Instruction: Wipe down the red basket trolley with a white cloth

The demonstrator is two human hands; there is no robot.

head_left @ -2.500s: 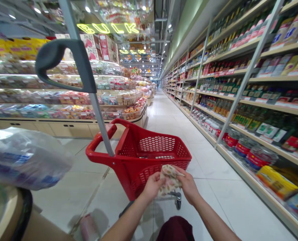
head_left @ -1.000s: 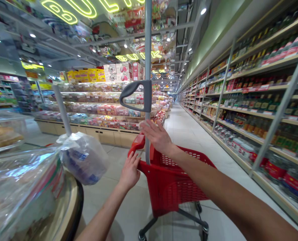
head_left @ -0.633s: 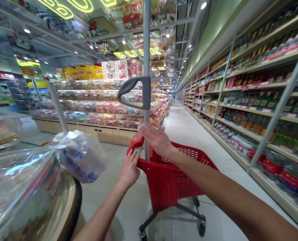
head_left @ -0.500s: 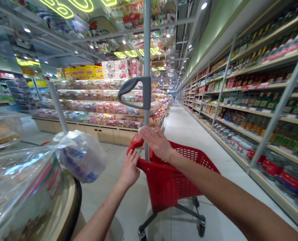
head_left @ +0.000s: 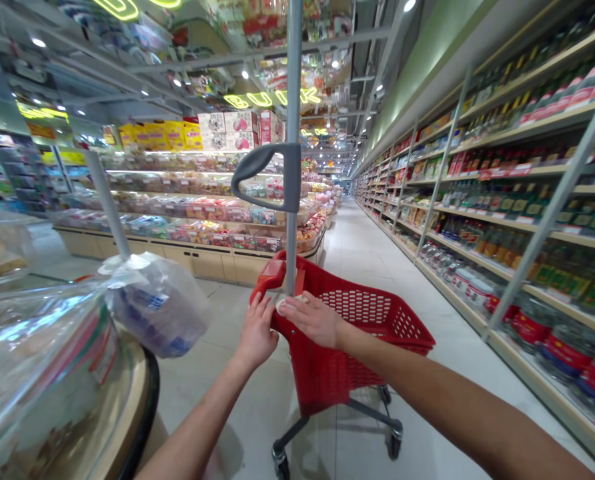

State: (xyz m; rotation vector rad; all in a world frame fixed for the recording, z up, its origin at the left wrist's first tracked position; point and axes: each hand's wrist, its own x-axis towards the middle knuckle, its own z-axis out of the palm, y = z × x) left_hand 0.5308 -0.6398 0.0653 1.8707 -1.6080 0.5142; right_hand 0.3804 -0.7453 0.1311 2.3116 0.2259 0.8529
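Note:
A red plastic shopping cart (head_left: 330, 367) with a perforated basket stands in front of me. My left hand (head_left: 258, 335) rests on the cart's red handle (head_left: 259, 288), fingers curled over its near side. With my right hand (head_left: 316, 323) I press a small whitish cloth (head_left: 285, 305) against the near rim, by the foot of the grey upright pole (head_left: 291, 257). Most of the cloth is hidden under my fingers. Higher up, a dark grey loop grip (head_left: 292, 179) is fixed to the pole.
At left, a rounded wooden display (head_left: 140, 400) holds plastic-covered goods, with a plastic bag (head_left: 157, 303) hanging by a post. Tiered candy shelves (head_left: 197, 230) stand ahead. Long bottle shelves (head_left: 502, 233) line the right side of the tiled aisle (head_left: 350, 233).
My right hand has moved down with the cloth, from the pole above the handle to the cart's near rim. My left hand stays at the handle. The view has shifted slightly.

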